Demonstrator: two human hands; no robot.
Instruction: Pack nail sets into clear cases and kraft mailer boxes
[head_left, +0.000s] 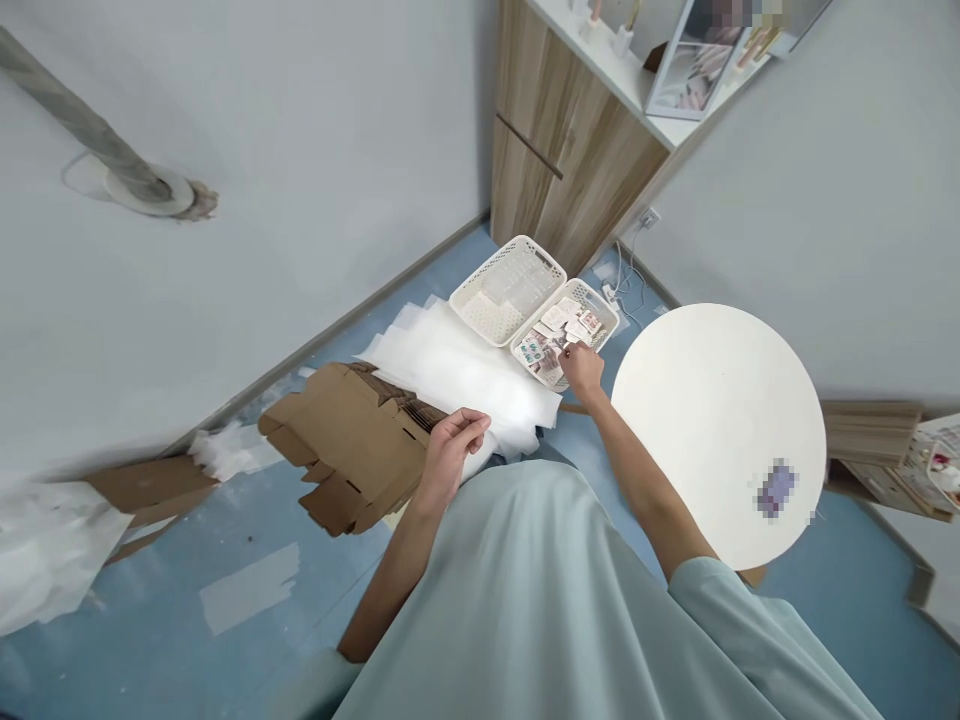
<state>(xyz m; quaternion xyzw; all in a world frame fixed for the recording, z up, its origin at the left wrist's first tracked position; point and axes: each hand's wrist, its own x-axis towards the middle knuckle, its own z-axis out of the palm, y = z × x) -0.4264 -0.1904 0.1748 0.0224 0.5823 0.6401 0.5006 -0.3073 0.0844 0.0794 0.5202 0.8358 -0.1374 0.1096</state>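
My right hand (583, 370) is closed at the near edge of a white plastic basket (517, 350) filled with small printed cards and packets (555, 330). Whatever its curled fingers grip is hidden. Over the near edge of a stack of white translucent sheets (450, 350), my left hand (452, 447) has its fingers pressed together in a pinch; I cannot make out anything between them. A second white basket (506, 290) stands beside the first and holds some clear and white flat pieces. Flattened brown cardboard boxes (367, 440) lie to the left of the sheets.
A round white table (720, 420) stands at the right with a blurred purple item (776, 490) on it. Behind the baskets is a wooden cabinet (570, 130). White cables (626, 280) run along the floor by the wall. Plastic wrapping (52, 550) lies at the far left.
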